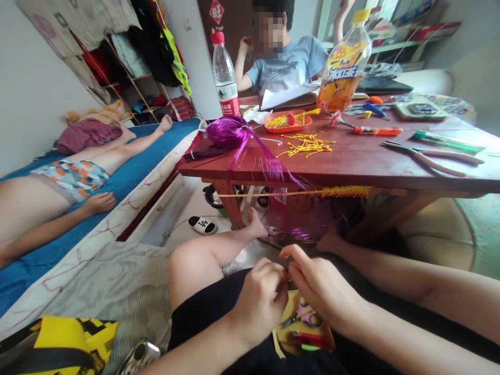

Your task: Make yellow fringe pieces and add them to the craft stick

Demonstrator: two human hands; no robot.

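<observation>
My left hand (261, 298) and my right hand (318, 287) meet over my lap, fingertips pinched together on something too small to make out. Under them, on my lap, lies a yellow sheet (291, 333) with small scissors (300, 315) and coloured pens. A thin stick (269, 195) with yellow strips wound on one end (344, 191) runs along the table's front edge. A bunch of purple strands (238, 136) hangs off the red-brown table (351, 166). Loose yellow strips (307, 145) lie on the tabletop.
On the table stand a water bottle (225, 75), an iced-tea bottle (346, 62), an orange tray (288, 121), pliers (429, 156), a green pen (445, 140). A person sits behind the table (287, 62). Another person lies on the blue bed (78, 179) at left. A slipper (202, 225) is on the floor.
</observation>
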